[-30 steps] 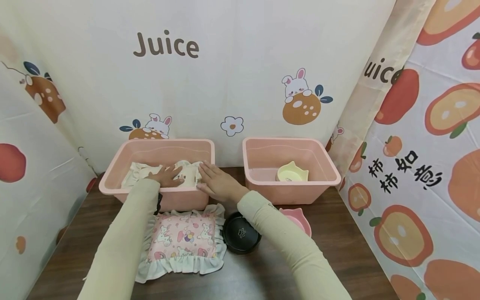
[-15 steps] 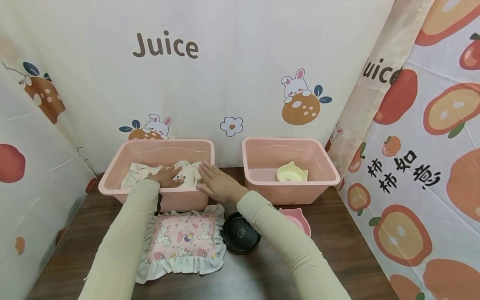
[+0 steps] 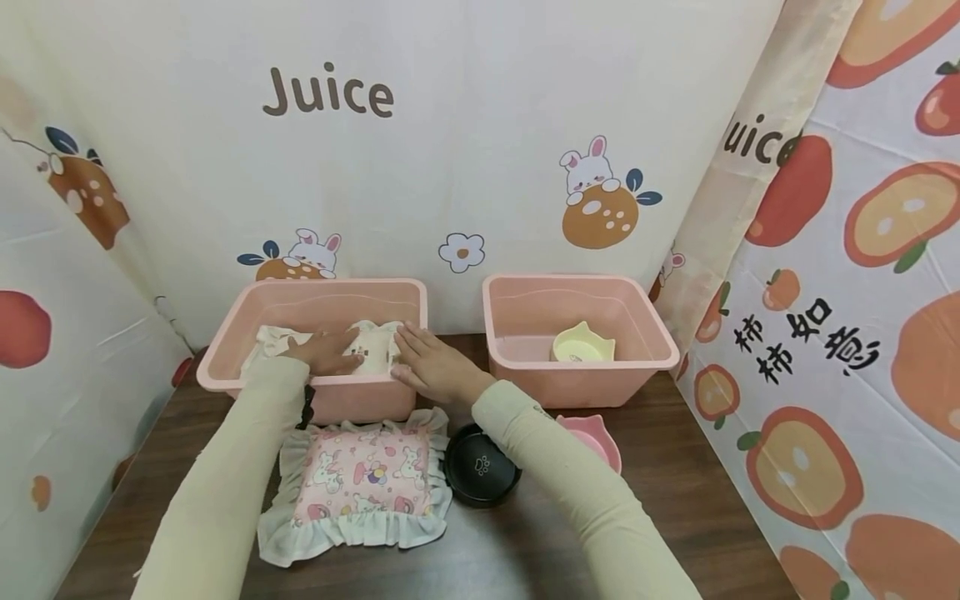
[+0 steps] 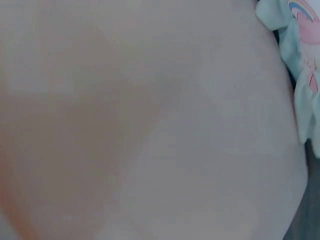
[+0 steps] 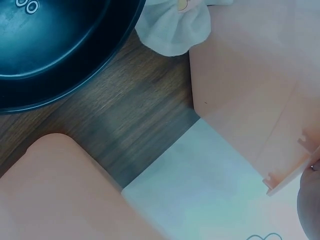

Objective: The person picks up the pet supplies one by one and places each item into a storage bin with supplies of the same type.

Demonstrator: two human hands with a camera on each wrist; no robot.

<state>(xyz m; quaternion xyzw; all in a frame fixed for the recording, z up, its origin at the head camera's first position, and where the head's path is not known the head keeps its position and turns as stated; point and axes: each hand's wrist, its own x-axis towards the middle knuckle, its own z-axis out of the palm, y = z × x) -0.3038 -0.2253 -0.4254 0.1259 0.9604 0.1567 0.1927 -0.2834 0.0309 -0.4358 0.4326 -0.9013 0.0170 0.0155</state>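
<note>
Left hand [image 3: 326,353]: is being laid, fingers extended, on the cream ruffled fabric cushion [image 3: 374,350].
Right hand [image 3: 441,365]: is being stretched, fingers straight, over the rim of the left pink rectangular plastic bin [image 3: 360,404].
Cushion: is being contained by that bin.

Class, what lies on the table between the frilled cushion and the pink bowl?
In the head view, a black bowl lies between them, partly hidden by the right sleeve.

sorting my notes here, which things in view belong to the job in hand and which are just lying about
Probably the job:
cream frilled cloth, under the left hand
left tub, right hand at its rim

Probably lying about:
pink cushion
black bowl
pink bowl
right tub
yellow bowl inside it
</note>
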